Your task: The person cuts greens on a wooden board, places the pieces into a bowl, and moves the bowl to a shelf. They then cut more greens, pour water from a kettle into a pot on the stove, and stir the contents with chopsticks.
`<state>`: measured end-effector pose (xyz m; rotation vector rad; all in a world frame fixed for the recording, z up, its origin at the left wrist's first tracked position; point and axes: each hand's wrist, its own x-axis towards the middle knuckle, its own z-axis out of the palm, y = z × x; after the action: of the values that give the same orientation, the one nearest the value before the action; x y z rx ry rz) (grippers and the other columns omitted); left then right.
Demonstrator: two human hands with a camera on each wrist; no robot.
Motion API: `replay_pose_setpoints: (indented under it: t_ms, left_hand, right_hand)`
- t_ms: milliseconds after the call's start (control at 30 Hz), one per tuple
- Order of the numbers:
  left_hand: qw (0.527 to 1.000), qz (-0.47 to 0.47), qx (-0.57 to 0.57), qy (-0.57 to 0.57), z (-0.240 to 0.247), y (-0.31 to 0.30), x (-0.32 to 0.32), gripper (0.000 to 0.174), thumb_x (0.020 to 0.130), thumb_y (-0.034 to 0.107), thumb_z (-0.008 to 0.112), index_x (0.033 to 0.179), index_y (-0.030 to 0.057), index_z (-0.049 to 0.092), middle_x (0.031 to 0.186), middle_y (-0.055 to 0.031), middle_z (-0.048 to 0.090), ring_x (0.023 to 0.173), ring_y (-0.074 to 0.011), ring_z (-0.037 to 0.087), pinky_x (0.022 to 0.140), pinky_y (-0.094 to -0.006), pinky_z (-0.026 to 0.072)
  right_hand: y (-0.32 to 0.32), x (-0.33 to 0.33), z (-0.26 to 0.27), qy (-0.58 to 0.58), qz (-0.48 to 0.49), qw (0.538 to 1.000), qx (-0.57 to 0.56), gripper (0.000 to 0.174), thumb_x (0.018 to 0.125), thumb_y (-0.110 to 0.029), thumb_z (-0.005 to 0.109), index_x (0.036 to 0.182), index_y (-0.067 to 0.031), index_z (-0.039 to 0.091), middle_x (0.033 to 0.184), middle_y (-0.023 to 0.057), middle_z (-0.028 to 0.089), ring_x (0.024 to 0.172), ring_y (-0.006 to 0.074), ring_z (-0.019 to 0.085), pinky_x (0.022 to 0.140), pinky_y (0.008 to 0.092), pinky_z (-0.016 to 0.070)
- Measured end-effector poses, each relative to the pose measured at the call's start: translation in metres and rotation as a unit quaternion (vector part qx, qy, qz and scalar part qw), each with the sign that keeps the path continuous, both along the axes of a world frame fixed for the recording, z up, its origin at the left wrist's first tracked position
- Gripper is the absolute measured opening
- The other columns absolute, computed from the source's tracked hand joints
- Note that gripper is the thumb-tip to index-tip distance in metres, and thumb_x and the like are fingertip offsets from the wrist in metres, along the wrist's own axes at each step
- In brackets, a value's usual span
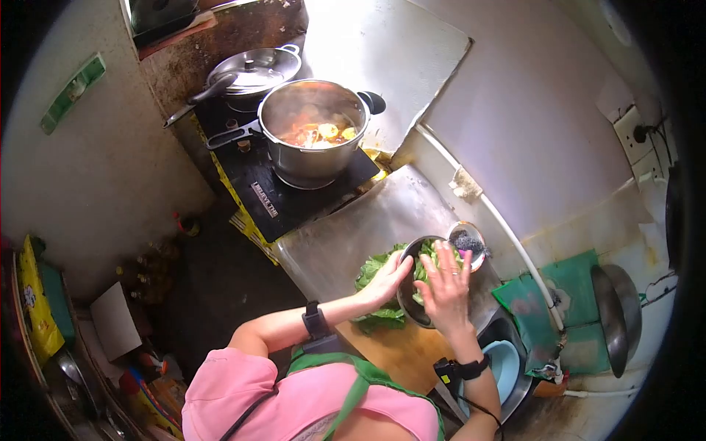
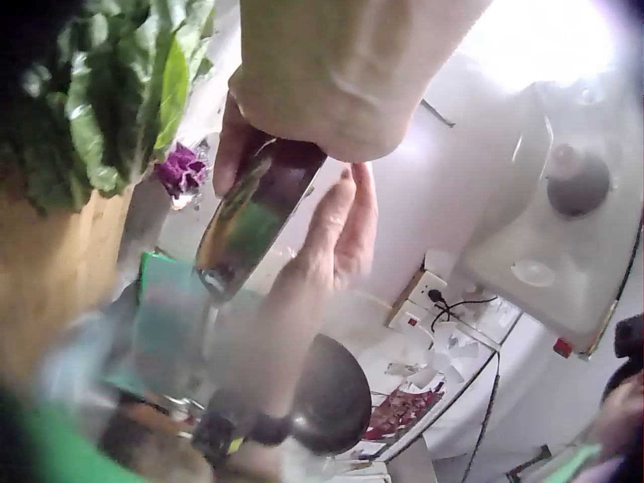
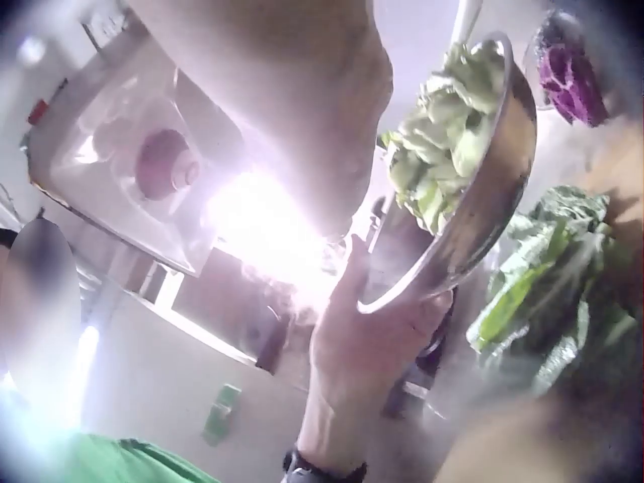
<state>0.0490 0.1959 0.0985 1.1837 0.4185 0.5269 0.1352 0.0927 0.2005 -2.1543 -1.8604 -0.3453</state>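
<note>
A metal bowl (image 3: 508, 171) is held tilted above the counter, with chopped pale green vegetable pieces (image 3: 443, 141) in it. My left hand (image 1: 385, 285) grips its rim, thumb inside and fingers against the outer wall. Over the bowl's mouth, my right hand (image 1: 446, 288) is spread with straight fingers, right at the greens. In the right wrist view the palm is hidden behind the wrist. Leafy greens (image 1: 382, 316) lie beneath and beside the bowl, on a wooden cutting board (image 1: 393, 353).
A steaming pot (image 1: 312, 158) of red broth with food stands on the black stove (image 1: 272, 202), behind and left. Near it is a lidded pan (image 1: 254, 70). A small bowl (image 1: 482, 257) holds a dark scouring pad. At right, a blue basin (image 1: 504, 367) sits in the sink.
</note>
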Motion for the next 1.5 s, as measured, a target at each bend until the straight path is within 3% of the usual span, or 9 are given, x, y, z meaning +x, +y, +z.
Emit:
replay_pose_setpoints:
  t_ms: [100,200,567,733,1000,1067,1267,1400,1500]
  left_hand:
    - [0.993,-0.067,-0.079,0.055,0.004,0.043,0.015,0.049,0.092,0.048,0.042,0.112,0.0031,0.042,0.095,-0.0067,0.052,0.081,-0.0136,0.056,0.055,-0.0275,0.0504]
    - [0.988,-0.108,-0.094,0.060,0.005,0.087,0.035,0.047,0.091,0.046,0.043,0.112,0.0036,0.041,0.098,-0.0086,0.051,0.083,-0.0179,0.059,0.046,-0.0319,0.0547]
    - [0.979,-0.075,-0.147,0.122,-0.085,0.141,0.113,0.050,0.091,0.044,0.044,0.128,0.0128,0.032,0.107,-0.0094,0.055,0.074,-0.0186,0.064,0.048,-0.0352,0.0551]
    - [0.973,-0.055,-0.194,0.110,-0.101,0.132,0.121,0.053,0.091,0.044,0.046,0.129,0.0106,0.032,0.105,-0.0108,0.057,0.073,-0.0202,0.064,0.047,-0.0358,0.0543]
    - [0.948,-0.090,0.101,0.289,-0.088,0.152,0.107,0.048,0.086,0.046,0.051,0.103,0.0021,0.058,0.076,-0.0114,0.063,0.066,-0.0188,0.062,0.052,-0.0330,0.0498]
    - [0.931,-0.079,0.210,0.288,-0.082,0.159,0.092,0.052,0.084,0.049,0.052,0.097,-0.0008,0.060,0.080,-0.0138,0.062,0.071,-0.0235,0.062,0.061,-0.0376,0.0493]
    - [0.891,-0.027,0.426,0.153,-0.010,0.140,0.057,0.040,0.083,0.032,0.061,0.105,-0.0011,0.058,0.096,-0.0184,0.062,0.090,-0.0321,0.059,0.080,-0.0389,0.0466]
    - [0.724,-0.246,0.639,0.080,0.029,0.071,0.037,0.071,0.073,0.047,0.068,0.123,0.0009,0.048,0.121,-0.0183,0.052,0.117,-0.0292,0.047,0.100,-0.0396,0.0361]
    - [0.532,-0.369,0.749,0.142,0.024,0.020,0.033,0.121,0.054,0.064,0.072,0.138,-0.0054,0.020,0.147,-0.0211,0.013,0.138,-0.0362,0.002,0.111,-0.0476,0.0060]
  right_hand:
    - [-0.013,0.004,0.020,0.010,-0.029,0.998,0.057,0.039,0.078,-0.011,0.061,0.116,-0.0040,0.054,0.134,0.0176,0.042,0.125,0.0315,0.039,0.107,0.0553,0.0182]
    - [-0.040,0.006,0.023,0.036,-0.088,0.991,0.094,0.034,0.080,-0.003,0.056,0.114,-0.0015,0.055,0.134,0.0191,0.041,0.122,0.0327,0.042,0.106,0.0514,0.0236]
    - [-0.168,-0.012,-0.034,0.172,-0.352,0.919,0.049,0.024,0.082,0.004,0.049,0.105,0.0029,0.055,0.132,0.0219,0.042,0.118,0.0358,0.045,0.094,0.0385,0.0386]
    - [-0.227,-0.016,-0.079,0.179,-0.404,0.896,0.038,0.020,0.083,0.001,0.051,0.102,0.0043,0.055,0.127,0.0225,0.046,0.094,0.0311,0.057,0.079,0.0355,0.0462]
    - [-0.269,-0.017,-0.120,0.240,-0.486,0.840,0.018,0.017,0.083,0.000,0.052,0.099,0.0038,0.058,0.123,0.0222,0.049,0.090,0.0292,0.058,0.076,0.0349,0.0473]
    - [-0.283,-0.013,-0.133,0.235,-0.447,0.863,-0.009,0.020,0.086,-0.006,0.051,0.103,0.0044,0.057,0.128,0.0250,0.045,0.113,0.0358,0.049,0.089,0.0391,0.0420]
    - [-0.282,-0.014,-0.138,0.246,-0.452,0.857,0.026,0.021,0.087,-0.007,0.052,0.106,0.0009,0.058,0.126,0.0219,0.049,0.101,0.0337,0.057,0.081,0.0369,0.0461]
    - [-0.297,-0.012,-0.159,0.269,-0.452,0.847,0.079,0.021,0.086,-0.007,0.055,0.105,0.0008,0.058,0.127,0.0189,0.049,0.091,0.0307,0.061,0.072,0.0352,0.0485]
    - [-0.303,-0.010,-0.164,0.256,-0.440,0.855,0.099,0.020,0.085,-0.007,0.055,0.104,-0.0002,0.059,0.128,0.0183,0.049,0.095,0.0316,0.060,0.075,0.0363,0.0492]
